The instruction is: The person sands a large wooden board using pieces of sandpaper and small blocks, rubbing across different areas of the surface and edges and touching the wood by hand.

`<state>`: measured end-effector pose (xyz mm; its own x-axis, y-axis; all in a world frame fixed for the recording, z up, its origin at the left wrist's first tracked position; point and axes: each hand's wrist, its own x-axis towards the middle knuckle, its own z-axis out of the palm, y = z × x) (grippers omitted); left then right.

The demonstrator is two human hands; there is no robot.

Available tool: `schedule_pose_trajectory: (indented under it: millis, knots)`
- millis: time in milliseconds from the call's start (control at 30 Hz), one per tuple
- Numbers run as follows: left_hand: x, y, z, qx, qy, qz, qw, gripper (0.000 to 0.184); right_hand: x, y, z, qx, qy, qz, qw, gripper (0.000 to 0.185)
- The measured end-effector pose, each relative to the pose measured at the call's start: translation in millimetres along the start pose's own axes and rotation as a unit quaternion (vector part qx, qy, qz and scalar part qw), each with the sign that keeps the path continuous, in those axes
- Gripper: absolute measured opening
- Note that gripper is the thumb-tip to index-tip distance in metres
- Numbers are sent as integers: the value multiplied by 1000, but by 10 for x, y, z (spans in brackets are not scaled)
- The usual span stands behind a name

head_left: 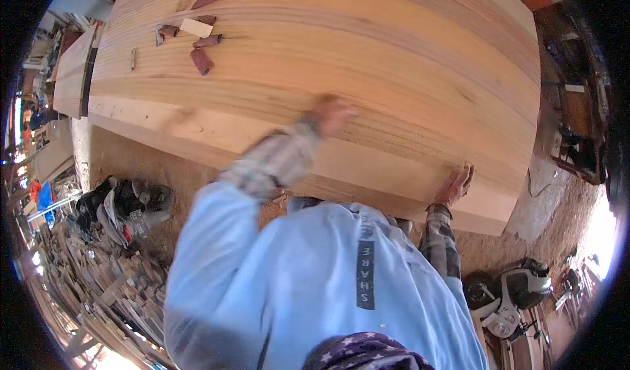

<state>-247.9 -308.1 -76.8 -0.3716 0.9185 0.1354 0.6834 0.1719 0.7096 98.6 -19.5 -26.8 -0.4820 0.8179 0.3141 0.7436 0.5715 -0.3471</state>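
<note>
We find the wooden tabletop [407, 61] beneath our left grip [333, 115], its long axis running crosswise to us.
That grip is blurred over the broad surface; we cannot tell whether its fingers are together or hold anything. Our right grip [455, 185] rests at the near edge, clamping unconfirmed. Dark red scraps [202, 61] lie beyond and leftward of the left grip, the nearer hand.

Piled wood strips [125, 298], a broad wooden panel [420, 68] and sandpaper [201, 62] show a workshop.
</note>
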Motion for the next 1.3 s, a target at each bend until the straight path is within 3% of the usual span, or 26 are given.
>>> schedule_pose_trajectory:
  millis: [67,133,167,200,267,300,367,400,467,500,533,600,633,667,700,800,833,867,967,1000,1033,1067,1100,1233,1267,1300]
  knots:
    - [-734,-450,-1113,-152,28,-139,978,26,-74,-12,8,-47,-2,-10,999,47]
    - [-1064,-736,-1565,-322,60,-245,913,18,-100,-87,-6,-87,-3,-18,996,48]
    - [-1134,-717,-1716,-48,31,-168,984,18,-93,-169,-48,-92,-7,-17,996,48]
    - [-1135,-703,-1778,228,2,-73,971,17,-72,-219,-49,-96,-9,-15,995,49]
    - [-726,-420,-1033,217,-71,-38,973,29,-75,-175,-9,-105,-13,-12,994,49]
    - [-502,-331,-399,137,-2,8,991,39,-81,-156,4,-110,-15,-12,994,49]
    - [195,532,128,129,-26,57,990,51,-75,-132,3,-120,-15,-12,993,49]
    - [425,560,576,268,-33,102,958,50,-58,-145,9,-124,-12,-11,992,49]
    - [878,623,1446,534,-5,195,823,50,-62,-179,12,-136,-12,-17,990,48]
    - [1024,970,1064,311,-34,122,942,47,-73,-172,5,-144,-12,-19,989,48]
    - [1071,1169,845,66,-60,40,995,45,-91,-161,-14,-145,-16,-23,989,48]
    - [629,788,450,87,-36,37,995,43,-79,-156,11,-139,-6,-24,990,47]
    - [285,307,225,127,-78,42,988,41,-74,-143,22,-136,-5,-23,990,47]
    - [-99,-55,-71,-239,-36,-86,967,33,-66,-141,20,-117,-5,-18,993,47]
    - [-477,-408,-376,-575,85,-162,798,27,-78,-129,2,-100,-6,-11,995,47]
    - [-1230,-737,-1542,-583,83,-395,705,28,-73,-102,45,-128,-9,4,992,48]
    - [-1257,-698,-1663,-206,54,-253,944,23,-73,-124,39,-129,-10,9,992,48]
    - [-1242,-685,-1707,214,12,-51,975,21,-60,-183,13,-120,-15,8,993,48]
    - [-577,-203,-481,90,36,60,994,33,-74,-225,-40,-107,-21,4,994,48]
    - [-272,144,-151,105,-3,50,993,41,-65,-223,-47,-93,-18,-2,996,48]
    - [48,517,126,152,49,87,983,41,-53,-223,-44,-97,-20,-3,995,48]
    - [310,576,466,143,23,158,977,44,-47,-230,-39,-94,-23,-4,995,48]
    - [518,788,612,142,25,133,981,44,-65,-234,-51,-90,-26,-5,996,49]
    - [334,669,427,120,59,116,984,46,-95,-249,-58,-89,-25,-19,996,50]
    - [-86,250,347,167,133,121,969,47,-86,-238,-62,-94,-19,-16,995,48]
    - [-410,-23,-55,142,102,104,979,45,-75,-244,-50,-98,-12,-12,995,47]
